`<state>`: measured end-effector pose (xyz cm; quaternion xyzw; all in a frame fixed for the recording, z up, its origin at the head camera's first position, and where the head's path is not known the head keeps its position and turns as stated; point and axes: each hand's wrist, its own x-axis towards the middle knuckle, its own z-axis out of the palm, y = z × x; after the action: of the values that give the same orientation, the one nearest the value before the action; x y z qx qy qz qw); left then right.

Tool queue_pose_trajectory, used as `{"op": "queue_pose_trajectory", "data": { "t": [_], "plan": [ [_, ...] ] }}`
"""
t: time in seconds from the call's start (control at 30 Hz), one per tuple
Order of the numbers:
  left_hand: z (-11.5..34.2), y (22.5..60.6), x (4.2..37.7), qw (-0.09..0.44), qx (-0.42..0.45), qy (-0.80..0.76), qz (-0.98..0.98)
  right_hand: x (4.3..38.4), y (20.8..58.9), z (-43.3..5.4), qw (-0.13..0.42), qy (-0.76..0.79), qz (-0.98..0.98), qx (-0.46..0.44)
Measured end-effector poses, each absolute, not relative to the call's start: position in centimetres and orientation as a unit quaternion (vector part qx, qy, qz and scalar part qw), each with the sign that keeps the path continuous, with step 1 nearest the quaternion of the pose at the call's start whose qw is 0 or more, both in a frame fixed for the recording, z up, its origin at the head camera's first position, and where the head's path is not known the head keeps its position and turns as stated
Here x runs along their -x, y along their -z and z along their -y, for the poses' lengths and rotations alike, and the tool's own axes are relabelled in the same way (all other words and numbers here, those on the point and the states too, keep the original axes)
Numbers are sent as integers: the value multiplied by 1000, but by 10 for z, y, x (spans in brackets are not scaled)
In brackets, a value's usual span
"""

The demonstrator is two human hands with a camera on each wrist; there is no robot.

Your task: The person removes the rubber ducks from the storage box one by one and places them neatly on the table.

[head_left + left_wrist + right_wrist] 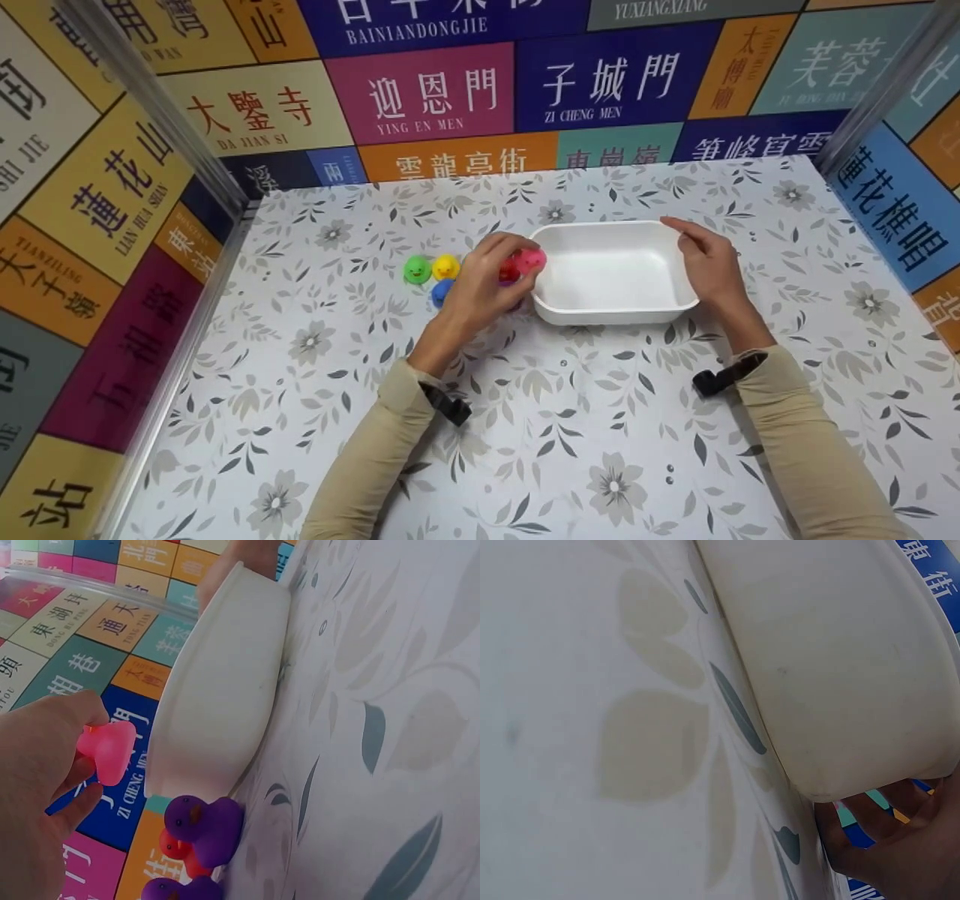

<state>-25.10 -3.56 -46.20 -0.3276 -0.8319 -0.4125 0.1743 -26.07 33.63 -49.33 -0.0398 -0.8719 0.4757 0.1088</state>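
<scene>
My left hand point(484, 285) pinches a pink rubber duck point(532, 260) between thumb and fingers, at the left rim of a white rectangular tub point(615, 315). In the left wrist view the pink duck point(112, 752) is held above the ducks on the table. My right hand point(712, 266) grips the tub's right end, with fingers along the rim and outer wall. The inside of the tub shows only its white bottom. Beside its left end sit a purple duck point(206, 829) and a red duck point(174, 846), partly hidden by my left hand in the head view.
Green point(417, 270), yellow point(445, 268) and blue ducks point(441, 292) stand close together left of my left hand. Another purple duck point(180, 889) shows at the lower edge of the left wrist view. Lettered panels point(420, 94) wall the floral-covered table point(615, 480) at back and sides.
</scene>
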Motion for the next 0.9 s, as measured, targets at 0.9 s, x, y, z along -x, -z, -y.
{"op": "queue_pose_trajectory", "data": {
  "t": [0.9],
  "plan": [
    [72,461,256,197,291,425,834,261,492,-334,100,-485,867,49]
  ]
}}
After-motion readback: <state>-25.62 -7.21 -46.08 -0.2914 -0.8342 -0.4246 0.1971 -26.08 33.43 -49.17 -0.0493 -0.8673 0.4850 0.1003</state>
